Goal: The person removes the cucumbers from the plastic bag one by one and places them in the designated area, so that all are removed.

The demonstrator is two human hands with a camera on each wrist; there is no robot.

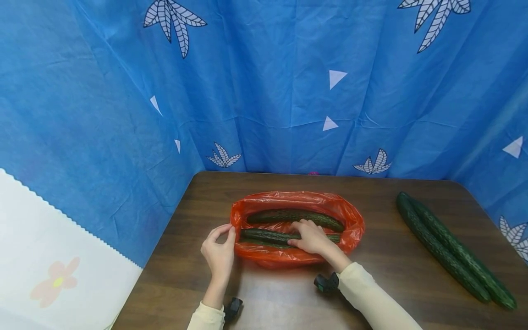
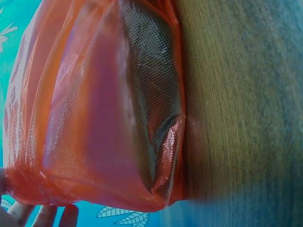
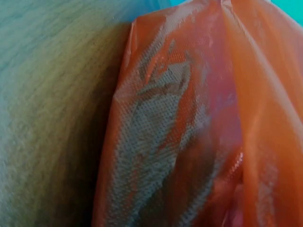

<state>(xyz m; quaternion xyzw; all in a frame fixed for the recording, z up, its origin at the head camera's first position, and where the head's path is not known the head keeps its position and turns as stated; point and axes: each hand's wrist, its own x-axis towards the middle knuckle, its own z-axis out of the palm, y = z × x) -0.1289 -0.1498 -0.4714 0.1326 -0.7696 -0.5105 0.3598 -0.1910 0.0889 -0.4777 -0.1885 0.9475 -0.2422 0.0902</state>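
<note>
A red plastic bag [image 1: 270, 262] lies on the table with its mouth spread wide. Inside it are cucumbers: one along the far side [image 1: 284, 215], and another [image 1: 264, 236] in front of it. My left hand [image 1: 220, 252] pinches the bag's left rim between thumb and fingers; in the left wrist view its fingertips [image 2: 45, 215] show at the lower left edge. My right hand [image 1: 311, 237] reaches over the near rim and grips the front cucumber around its middle. The right wrist view shows only the bag's side [image 3: 156, 118], with a cucumber dimly visible through the plastic.
Two long cucumbers [image 1: 445, 243] lie side by side at the right of the brown wooden table [image 1: 194, 201]. A blue patterned curtain [image 1: 264, 91] hangs behind the table, and a white cloth [image 1: 49, 238] is at the left. Small black devices [image 1: 326, 283] are worn at both wrists.
</note>
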